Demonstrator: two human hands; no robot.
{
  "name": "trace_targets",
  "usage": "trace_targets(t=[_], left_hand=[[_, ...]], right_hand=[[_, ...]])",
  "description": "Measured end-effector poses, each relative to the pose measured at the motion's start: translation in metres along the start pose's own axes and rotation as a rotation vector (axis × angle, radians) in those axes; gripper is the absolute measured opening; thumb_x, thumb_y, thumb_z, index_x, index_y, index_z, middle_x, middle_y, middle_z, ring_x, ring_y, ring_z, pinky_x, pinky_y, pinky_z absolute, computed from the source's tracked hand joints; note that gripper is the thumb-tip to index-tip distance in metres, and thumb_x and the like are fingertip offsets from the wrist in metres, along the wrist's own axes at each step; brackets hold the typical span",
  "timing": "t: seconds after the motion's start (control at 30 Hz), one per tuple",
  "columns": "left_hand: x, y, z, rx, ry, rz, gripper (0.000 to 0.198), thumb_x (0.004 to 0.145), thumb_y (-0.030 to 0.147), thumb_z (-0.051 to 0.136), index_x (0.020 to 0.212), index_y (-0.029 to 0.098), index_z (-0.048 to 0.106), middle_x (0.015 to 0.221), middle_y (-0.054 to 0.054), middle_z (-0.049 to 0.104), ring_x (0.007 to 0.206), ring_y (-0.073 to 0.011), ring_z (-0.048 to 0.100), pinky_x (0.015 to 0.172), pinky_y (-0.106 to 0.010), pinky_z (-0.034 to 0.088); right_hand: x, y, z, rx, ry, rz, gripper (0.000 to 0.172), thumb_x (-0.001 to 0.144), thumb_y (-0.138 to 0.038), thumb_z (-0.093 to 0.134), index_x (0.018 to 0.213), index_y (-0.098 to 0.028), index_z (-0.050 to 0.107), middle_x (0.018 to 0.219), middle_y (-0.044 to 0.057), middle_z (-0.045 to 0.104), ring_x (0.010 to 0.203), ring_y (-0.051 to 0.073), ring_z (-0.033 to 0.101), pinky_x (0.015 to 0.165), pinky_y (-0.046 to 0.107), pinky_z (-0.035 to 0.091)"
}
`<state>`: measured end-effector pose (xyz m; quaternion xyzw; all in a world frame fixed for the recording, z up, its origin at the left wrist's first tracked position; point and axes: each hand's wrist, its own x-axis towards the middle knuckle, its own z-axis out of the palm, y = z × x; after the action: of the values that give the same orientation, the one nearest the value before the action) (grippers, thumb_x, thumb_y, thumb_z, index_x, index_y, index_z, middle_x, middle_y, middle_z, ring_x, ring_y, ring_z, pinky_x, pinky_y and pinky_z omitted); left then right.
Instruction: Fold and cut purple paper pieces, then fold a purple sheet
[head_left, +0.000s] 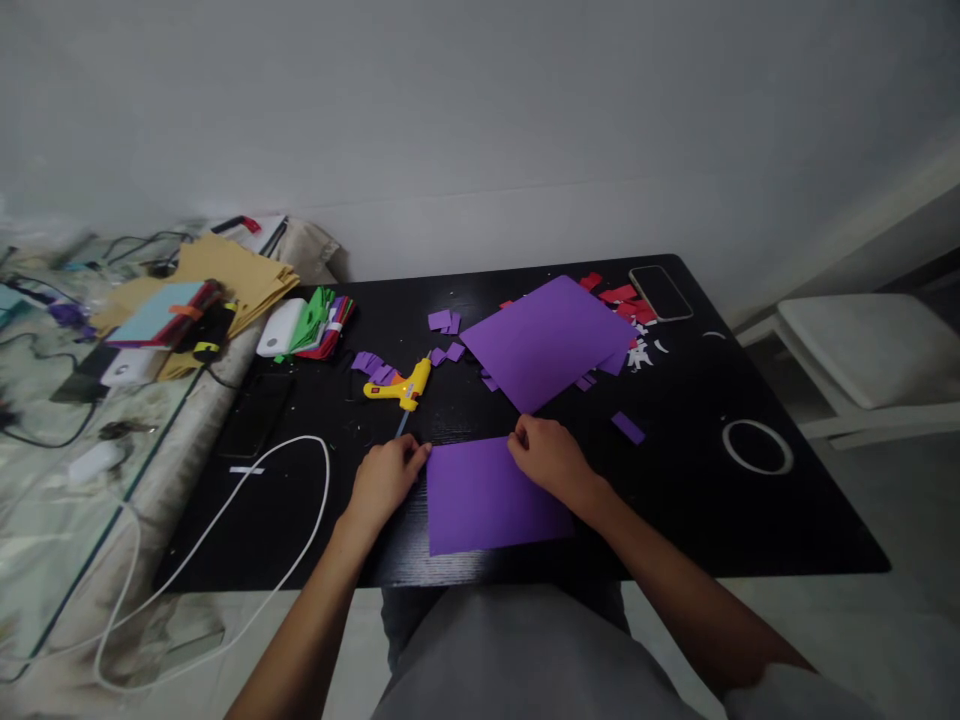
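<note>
A purple sheet of paper (480,500) lies flat near the front edge of the black table. My left hand (386,480) is at its upper left corner, with thumb and fingers closed on the edge. Along the top edge, toward the right, my right hand (551,455) has curled fingers gripping the sheet. Just beyond my left hand rests a yellow glue gun (401,388) with a glue stick out of its back. Behind the sheet, a larger purple sheet (551,335) lies turned at an angle over small scraps.
Small purple strips (375,368) lie behind the glue gun. At the back right are red scraps (619,293), white scraps (640,353) and a phone (660,293). A tape ring (757,447) sits at the right. A white cable (326,480) loops across the left, near folded colored bundles (319,325).
</note>
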<state>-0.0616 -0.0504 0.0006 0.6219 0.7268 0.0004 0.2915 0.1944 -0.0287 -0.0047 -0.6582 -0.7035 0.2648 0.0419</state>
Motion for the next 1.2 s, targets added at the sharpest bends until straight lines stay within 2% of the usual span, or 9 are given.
trace_targets(t=[0.3,0.4,0.57,0.67,0.77,0.93,1.03,1.1,1.2], left_hand=[[-0.002,-0.002,0.001,-0.025,0.021,0.028,0.032,0.102,0.043,0.050,0.080,0.023,0.061,0.071,-0.003,0.070,0.070,-0.0209,0.066,0.068,-0.028,0.037],[-0.001,-0.003,0.002,-0.016,0.014,0.035,0.032,0.102,0.042,0.049,0.080,0.023,0.061,0.071,-0.003,0.070,0.071,-0.0212,0.066,0.067,-0.028,0.036],[-0.001,-0.003,0.003,0.008,0.026,0.035,0.034,0.102,0.045,0.047,0.081,0.023,0.062,0.072,-0.004,0.070,0.073,-0.0220,0.068,0.068,-0.029,0.036],[-0.002,-0.002,0.003,0.010,0.027,0.035,0.034,0.102,0.046,0.047,0.082,0.023,0.063,0.074,-0.004,0.071,0.074,-0.0222,0.068,0.068,-0.029,0.036],[-0.003,-0.002,0.003,0.013,0.033,0.032,0.033,0.102,0.045,0.047,0.082,0.024,0.063,0.074,-0.004,0.071,0.074,-0.0223,0.068,0.069,-0.029,0.037],[-0.002,0.000,0.002,0.018,0.013,0.017,0.033,0.102,0.045,0.048,0.082,0.024,0.063,0.074,-0.003,0.071,0.073,-0.0222,0.068,0.071,-0.029,0.039],[-0.002,0.002,0.000,0.021,0.005,0.009,0.033,0.102,0.044,0.048,0.083,0.024,0.064,0.075,-0.004,0.072,0.075,-0.0227,0.069,0.072,-0.030,0.040],[-0.002,0.003,-0.001,0.023,0.000,0.007,0.032,0.102,0.044,0.048,0.083,0.023,0.065,0.077,-0.004,0.073,0.076,-0.0230,0.070,0.071,-0.030,0.040],[-0.002,0.003,-0.002,0.022,-0.001,0.013,0.033,0.102,0.044,0.048,0.083,0.023,0.065,0.078,-0.004,0.073,0.076,-0.0229,0.070,0.071,-0.029,0.041]], right_hand=[[-0.002,-0.001,-0.001,-0.047,-0.009,-0.016,0.018,0.100,-0.025,0.056,0.091,-0.018,0.069,0.090,0.008,0.077,0.083,0.023,0.073,0.067,0.031,0.042],[-0.002,-0.013,0.000,-0.111,-0.012,-0.047,0.019,0.102,-0.028,0.055,0.096,-0.017,0.069,0.095,0.010,0.078,0.087,0.025,0.075,0.068,0.032,0.044],[0.000,-0.046,0.010,-0.142,-0.046,-0.179,0.018,0.103,-0.029,0.055,0.103,-0.017,0.068,0.099,0.011,0.079,0.092,0.026,0.076,0.072,0.032,0.049],[0.001,-0.054,0.013,-0.154,-0.057,-0.189,0.019,0.104,-0.029,0.053,0.105,-0.017,0.068,0.100,0.012,0.079,0.093,0.027,0.077,0.072,0.032,0.049],[0.000,-0.040,0.008,-0.165,-0.051,-0.093,0.020,0.105,-0.030,0.052,0.104,-0.018,0.068,0.097,0.011,0.079,0.091,0.028,0.077,0.070,0.032,0.048],[-0.004,0.017,-0.014,-0.165,0.017,0.098,0.021,0.105,-0.034,0.053,0.103,-0.020,0.070,0.095,0.009,0.079,0.088,0.028,0.076,0.065,0.031,0.041],[-0.007,0.047,-0.023,-0.147,0.085,0.146,0.020,0.105,-0.035,0.056,0.099,-0.020,0.069,0.089,0.008,0.078,0.084,0.026,0.075,0.064,0.031,0.038],[-0.010,0.057,-0.024,-0.108,0.110,0.141,0.021,0.104,-0.035,0.057,0.096,-0.020,0.068,0.086,0.006,0.077,0.083,0.025,0.074,0.064,0.031,0.038],[-0.011,0.057,-0.019,-0.078,0.150,0.132,0.020,0.104,-0.034,0.057,0.093,-0.020,0.067,0.084,0.006,0.076,0.080,0.024,0.073,0.063,0.031,0.036]])
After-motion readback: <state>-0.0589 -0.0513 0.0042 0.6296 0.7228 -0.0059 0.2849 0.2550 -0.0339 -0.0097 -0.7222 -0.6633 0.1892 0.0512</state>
